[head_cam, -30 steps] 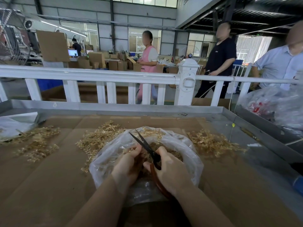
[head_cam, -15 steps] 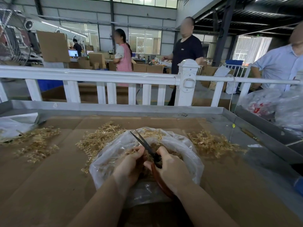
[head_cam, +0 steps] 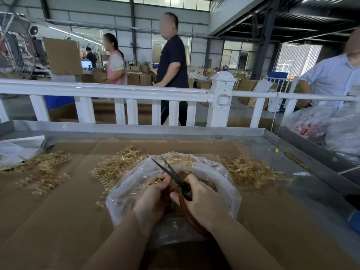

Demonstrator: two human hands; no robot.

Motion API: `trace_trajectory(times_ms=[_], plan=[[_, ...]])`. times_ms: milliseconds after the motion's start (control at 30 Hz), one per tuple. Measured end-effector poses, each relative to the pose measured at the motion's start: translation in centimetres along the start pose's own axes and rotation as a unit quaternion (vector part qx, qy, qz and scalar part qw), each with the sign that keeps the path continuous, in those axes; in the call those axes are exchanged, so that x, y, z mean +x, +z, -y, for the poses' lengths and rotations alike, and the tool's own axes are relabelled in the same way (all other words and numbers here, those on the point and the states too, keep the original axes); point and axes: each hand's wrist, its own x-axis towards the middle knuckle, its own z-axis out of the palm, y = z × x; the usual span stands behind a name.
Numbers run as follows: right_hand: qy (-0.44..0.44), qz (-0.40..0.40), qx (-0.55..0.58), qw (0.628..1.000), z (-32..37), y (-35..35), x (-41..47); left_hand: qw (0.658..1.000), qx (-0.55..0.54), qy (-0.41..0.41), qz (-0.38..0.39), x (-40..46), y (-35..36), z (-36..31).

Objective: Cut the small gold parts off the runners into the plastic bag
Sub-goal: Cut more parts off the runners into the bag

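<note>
A worker's two hands meet over the open mouth of a clear plastic bag point(head_cam: 224, 184) on a cardboard-lined desk point(head_cam: 58, 221) in a factory hall. The right hand point(head_cam: 202, 203) is clenched around the reddish-brown handles of a pair of scissors point(head_cam: 176, 177), whose dark blades stand slightly parted and point up and away over the bag. The left hand point(head_cam: 153, 197) is curled around a gold runner point(head_cam: 155, 180) held just beside the blades; how much of the runner lies inside the fist cannot be told. Cut gold parts point(head_cam: 206, 185) lie inside the bag. Loose heaps of gold runners flank the bag on the cardboard: one pile point(head_cam: 116, 166) just left of it, another point(head_cam: 251, 172) just right of it, a third point(head_cam: 42, 170) well to its left. Beyond the bag, a white railing point(head_cam: 116, 91) borders the desk, and people stand behind it
</note>
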Motion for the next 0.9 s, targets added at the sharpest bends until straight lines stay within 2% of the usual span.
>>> trace_trajectory(times_ms=[233,500,667,900], plan=[[-0.002,0.007,0.014,1.0,0.5,-0.3,0.3,0.999,0.012,-0.019,0.029,0.1,-0.1,-0.1],[-0.004,0.008,-0.002,1.0,0.5,-0.7,0.2,0.999,0.014,-0.035,0.003,0.1,-0.1,-0.1],[0.005,0.019,-0.015,1.0,0.3,-0.9,0.0,0.999,0.028,-0.017,-0.022,0.2,-0.1,0.1],[0.012,0.049,0.021,0.999,0.2,-1.4,0.2,0.999,0.031,-0.01,-0.023,0.1,0.3,0.1]])
